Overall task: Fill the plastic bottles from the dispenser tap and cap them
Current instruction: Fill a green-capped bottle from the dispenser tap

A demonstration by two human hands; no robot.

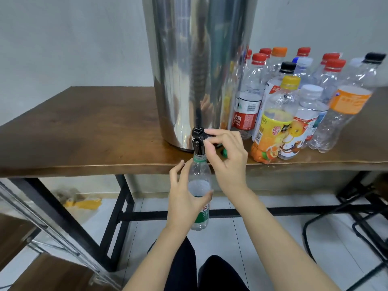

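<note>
Now, the left hand (182, 198) wraps the clear green-labelled plastic bottle (199, 172), its mouth directly under the black dispenser tap (198, 141) above that grip. Keep it plumb there while the right hand (227, 158), pinching the tap's black lever (206, 131), opens it gently.

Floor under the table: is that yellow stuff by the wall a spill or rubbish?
Crumpled yellow litter, maybe a bag, lies on the tiles by the wall; too blurred to be sure. No puddle shows. Otherwise nothing stands out: the left hand holds the green-labelled bottle under the tap, which the right hand pinches.
</note>
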